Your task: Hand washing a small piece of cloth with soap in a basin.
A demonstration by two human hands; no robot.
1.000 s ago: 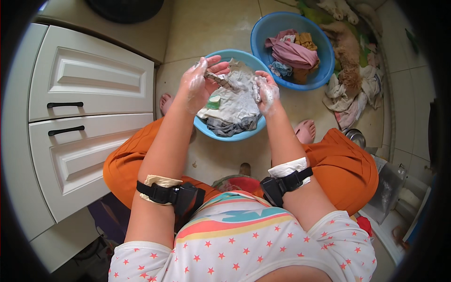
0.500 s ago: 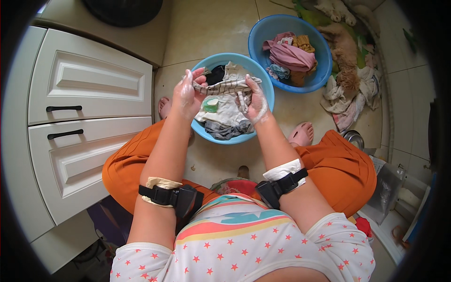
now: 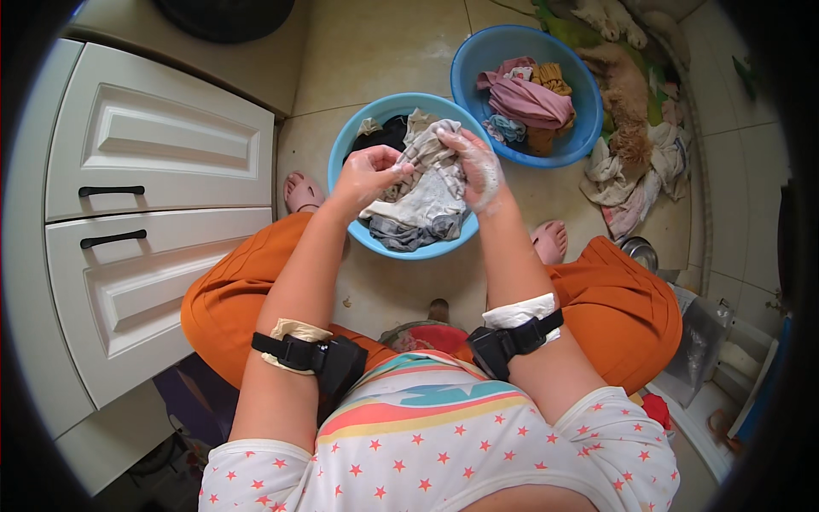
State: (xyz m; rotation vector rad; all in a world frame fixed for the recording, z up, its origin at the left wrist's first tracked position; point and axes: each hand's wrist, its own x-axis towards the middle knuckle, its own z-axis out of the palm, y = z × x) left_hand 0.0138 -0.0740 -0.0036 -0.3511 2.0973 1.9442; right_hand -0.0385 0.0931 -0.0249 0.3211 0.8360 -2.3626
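Over a light-blue basin (image 3: pixel 339 158), both hands hold a pale garment with dark stripes (image 3: pixel 437 147), bunched between them. My left hand (image 3: pixel 368 177) pinches its near left side with bent fingers. Lather covers much of my right hand (image 3: pixel 483 169), whose fingers grip the garment's right side with the thumb on top. Below, the basin holds a white garment (image 3: pixel 401 210), a grey one (image 3: pixel 408 236) by the near rim and a black one (image 3: pixel 381 136) at the far left.
A darker blue basin (image 3: pixel 589 136) with pink, mustard and light-blue clothes (image 3: pixel 529 101) stands at the far right. Beside it lie a furry tan animal (image 3: pixel 627 119) and crumpled cloths (image 3: pixel 653 175). White cabinets (image 3: pixel 162 154) line the left; my feet (image 3: pixel 550 241) flank the near basin.
The striped garment, stretched between my hands before, is now bunched up toward the right hand. My left hand has moved right and nearer. The green-and-white block on the white garment no longer shows.
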